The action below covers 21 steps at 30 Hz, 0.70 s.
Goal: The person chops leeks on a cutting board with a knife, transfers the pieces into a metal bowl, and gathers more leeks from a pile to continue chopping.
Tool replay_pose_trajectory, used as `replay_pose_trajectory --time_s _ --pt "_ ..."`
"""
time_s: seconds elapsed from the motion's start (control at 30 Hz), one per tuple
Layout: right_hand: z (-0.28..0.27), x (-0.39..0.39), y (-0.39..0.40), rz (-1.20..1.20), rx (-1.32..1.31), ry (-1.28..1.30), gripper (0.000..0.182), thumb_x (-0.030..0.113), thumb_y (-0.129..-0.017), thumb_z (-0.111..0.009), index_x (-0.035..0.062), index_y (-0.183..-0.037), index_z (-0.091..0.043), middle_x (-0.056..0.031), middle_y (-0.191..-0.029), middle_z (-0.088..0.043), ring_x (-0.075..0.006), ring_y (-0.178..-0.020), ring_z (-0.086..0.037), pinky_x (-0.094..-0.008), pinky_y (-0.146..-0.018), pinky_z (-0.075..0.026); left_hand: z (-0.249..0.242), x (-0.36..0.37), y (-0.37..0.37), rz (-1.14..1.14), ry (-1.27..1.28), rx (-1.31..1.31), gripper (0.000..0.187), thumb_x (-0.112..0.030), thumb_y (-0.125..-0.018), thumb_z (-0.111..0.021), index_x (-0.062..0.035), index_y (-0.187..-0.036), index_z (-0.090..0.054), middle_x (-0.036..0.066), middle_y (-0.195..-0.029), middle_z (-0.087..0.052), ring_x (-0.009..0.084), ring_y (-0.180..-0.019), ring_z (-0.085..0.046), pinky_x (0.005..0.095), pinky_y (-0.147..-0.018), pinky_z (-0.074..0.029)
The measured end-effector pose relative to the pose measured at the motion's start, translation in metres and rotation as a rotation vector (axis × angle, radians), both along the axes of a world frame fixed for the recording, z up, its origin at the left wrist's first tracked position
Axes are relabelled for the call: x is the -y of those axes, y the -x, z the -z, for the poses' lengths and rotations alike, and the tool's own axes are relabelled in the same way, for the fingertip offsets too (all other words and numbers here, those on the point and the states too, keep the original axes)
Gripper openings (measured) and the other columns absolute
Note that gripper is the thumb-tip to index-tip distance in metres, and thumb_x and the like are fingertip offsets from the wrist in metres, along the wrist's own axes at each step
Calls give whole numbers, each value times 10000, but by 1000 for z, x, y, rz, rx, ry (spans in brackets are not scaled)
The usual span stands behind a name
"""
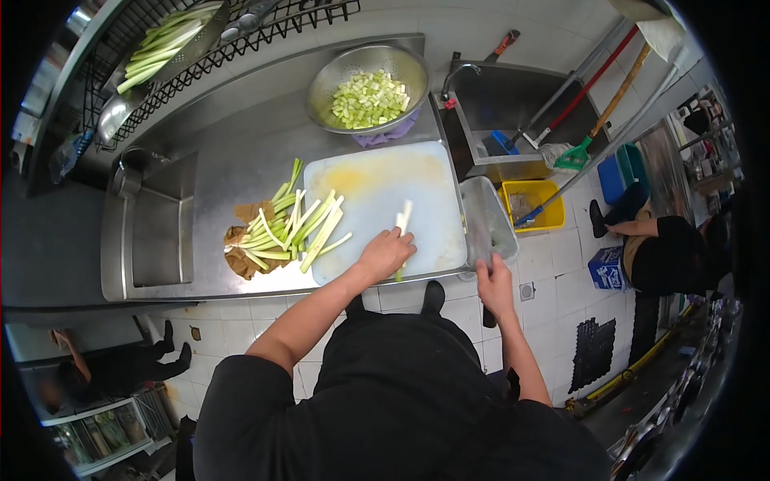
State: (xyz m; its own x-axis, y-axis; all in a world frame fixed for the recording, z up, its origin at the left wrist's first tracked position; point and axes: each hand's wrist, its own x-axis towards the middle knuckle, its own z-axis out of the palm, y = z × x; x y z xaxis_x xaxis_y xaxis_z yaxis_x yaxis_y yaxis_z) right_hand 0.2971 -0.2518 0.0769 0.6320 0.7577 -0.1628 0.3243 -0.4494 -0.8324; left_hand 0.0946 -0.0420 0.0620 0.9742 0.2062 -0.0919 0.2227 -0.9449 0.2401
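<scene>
On the white cutting board (377, 180), near its front edge, my left hand (388, 254) is closed round a short bunch of pale green celery stalks (403, 218). My right hand (495, 287) grips a knife by its black handle (488, 317), beyond the board's right front corner; its blade is hard to make out over the clear bin (483, 215). Loose celery stalks (323, 224) lie across the board's left edge, partly on brown paper (240, 260). Behind the board, a steel colander (318, 98) holds chopped celery (370, 99).
Sinks stand at the left (164, 228) and at the back right (513, 104). Mop handles lean over a yellow bucket (553, 221). A wire rack (277, 22) runs above the counter. One person (662, 252) is at the right, another (120, 361) at the lower left.
</scene>
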Motion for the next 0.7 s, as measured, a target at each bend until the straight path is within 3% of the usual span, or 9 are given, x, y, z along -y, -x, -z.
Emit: replay_pose_trajectory --time_s 0.13,0.27,0.33,0.37,0.43,0.47,0.6,0.67,0.7 --pt "-8 -25 18 -93 52 -25 242 182 -982 -600 -47 -951 -526 -269 -720 -623 -440 -662 -639 -482 -600 -475 10 -6 28 56 22 175 163 -64 -806 -609 -72 -915 -730 52 -1168 -662 278 -1152 -567 403 -886 -494" --pt "-9 -36 26 -171 62 59 243 180 -974 -594 -41 -928 -503 -290 -738 -624 -506 -723 -624 -525 -628 -473 0 -15 68 38 -17 253 220 -47 -796 -603 -83 -953 -752 47 -1168 -696 275 -1182 -570 405 -928 -473" --pt "-7 -37 28 -176 66 72 233 173 -973 -587 -40 -934 -504 -297 -744 -625 -516 -744 -623 -537 -635 -471 3 -16 81 -228 25 466 236 -32 -813 -590 -41 -989 -748 68 -1027 -712 287 -1073 -599 397 -925 -464" --pt "-3 -37 27 -187 77 78 227 168 -970 -586 -42 -939 -508 -304 -760 -631 -520 -766 -626 -546 -654 -474 5 -18 88 -223 34 464 236 -32 -813 -590 -41 -989 -748 68 -1027 -712 287 -1073 -599 397 -925 -464" --pt "2 -36 25 -188 87 93 221 163 -967 -584 -44 -945 -511 -311 -777 -638 -523 -788 -629 -556 -673 -477 -2 -21 94 -603 -214 159 230 -15 -803 -586 -10 -976 -736 117 -923 -697 315 -965 -623 424 -887 -486" --pt "3 -36 25 -202 102 103 218 163 -966 -577 -46 -957 -516 -318 -796 -644 -526 -802 -630 -566 -693 -481 6 -24 92 -598 -205 159 230 -15 -803 -586 -10 -976 -736 117 -923 -697 315 -965 -623 424 -887 -486" --pt "3 -42 23 -259 195 183 214 166 -968 -550 -45 -998 -532 -333 -836 -659 -527 -831 -639 -593 -755 -495 29 -40 52 -585 -76 260 187 -27 -821 -600 12 -958 -721 168 -899 -689 365 -905 -643 447 -833 -516" --pt "2 -45 23 -298 226 212 211 168 -970 -543 -38 -1011 -534 -332 -829 -660 -525 -823 -641 -598 -756 -498 34 -40 22 -585 302 424 206 -77 -854 -669 -1 -1037 -724 183 -972 -707 388 -963 -649 465 -844 -525" --pt "1 -46 24 -337 256 240 208 170 -972 -536 -31 -1023 -536 -332 -822 -660 -524 -816 -644 -604 -756 -501 33 -38 14 -583 306 426 206 -77 -854 -669 -1 -1037 -724 183 -972 -707 388 -963 -649 465 -844 -525"
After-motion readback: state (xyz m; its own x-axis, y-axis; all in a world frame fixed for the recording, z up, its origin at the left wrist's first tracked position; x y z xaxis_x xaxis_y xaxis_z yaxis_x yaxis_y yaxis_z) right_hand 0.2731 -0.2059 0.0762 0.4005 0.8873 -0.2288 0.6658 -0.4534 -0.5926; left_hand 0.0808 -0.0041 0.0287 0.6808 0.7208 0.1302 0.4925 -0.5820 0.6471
